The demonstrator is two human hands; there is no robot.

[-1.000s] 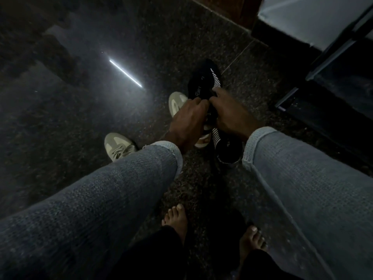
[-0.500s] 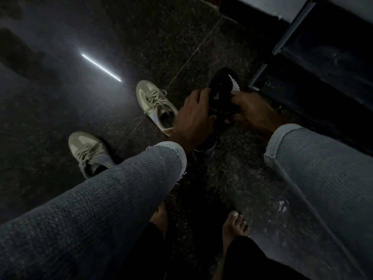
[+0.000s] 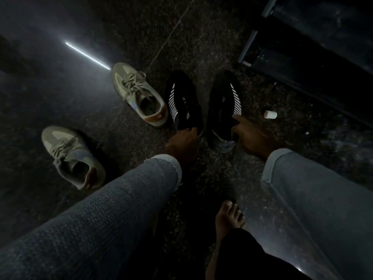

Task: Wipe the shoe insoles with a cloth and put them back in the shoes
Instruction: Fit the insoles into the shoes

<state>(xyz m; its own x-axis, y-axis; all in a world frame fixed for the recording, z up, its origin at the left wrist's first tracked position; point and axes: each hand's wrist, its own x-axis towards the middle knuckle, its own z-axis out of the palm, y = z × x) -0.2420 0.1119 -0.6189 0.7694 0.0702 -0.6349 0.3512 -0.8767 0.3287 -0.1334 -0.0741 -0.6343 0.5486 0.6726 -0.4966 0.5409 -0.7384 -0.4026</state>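
Both hands reach down to a pair of black shoes with white stripes standing side by side on the dark speckled floor [image 3: 201,27] at the middle of the frame. The left hand [image 3: 184,145] has its fingers curled over the heel edge of the left black shoe [image 3: 184,102], gripping it. The right hand [image 3: 249,138] is at the heel of the right black shoe [image 3: 223,106], its forefinger stretched out along the striped side and touching it; whether the other fingers grip the heel cannot be told in the dim light. The two hands are apart, one on each shoe. Left of the black pair, a pale laced sneaker [image 3: 139,96] lies just beside the left black shoe, and a second pale sneaker [image 3: 72,156] sits well apart at the left middle of the frame. A small white cylinder [image 3: 270,114] lies on the floor right of the black shoes. Grey knitted sleeves [image 3: 121,199] cover both forearms. A bare foot [image 3: 228,221] shows at the lower middle. Dark furniture [image 3: 312,47] fills the upper right. No insole or cloth can be made out.
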